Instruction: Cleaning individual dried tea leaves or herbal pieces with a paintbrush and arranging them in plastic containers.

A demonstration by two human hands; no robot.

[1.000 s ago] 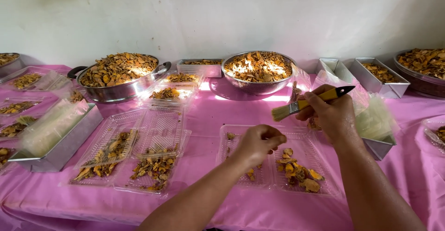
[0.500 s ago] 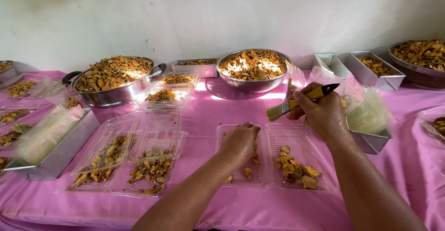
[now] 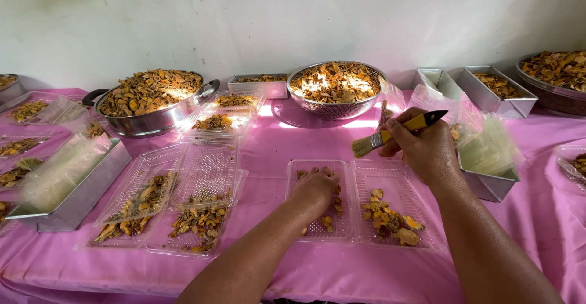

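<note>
Dried chips point(image 3: 389, 217) are being spread in the clear clamshell tray point(image 3: 360, 203) on the pink tabletop point(image 3: 268, 157): left hand point(image 3: 317, 187) curled down on them, brush point(image 3: 390, 134) gripped tight by right hand point(image 3: 421, 148). Light strokes are probably best, tray kept pinned.

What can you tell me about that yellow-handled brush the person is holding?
The small flat paintbrush with a yellow handle has a black tip at the handle's end, a shiny metal band and pale, straw-coloured bristles. It lies nearly level, slightly tilted, bristles pointing left and a little down, black tip up to the right. The right hand grips it around the handle's middle. It hangs above the pink tablecloth, just beyond the clear plastic two-compartment tray, touching neither as far as the view shows.
</note>
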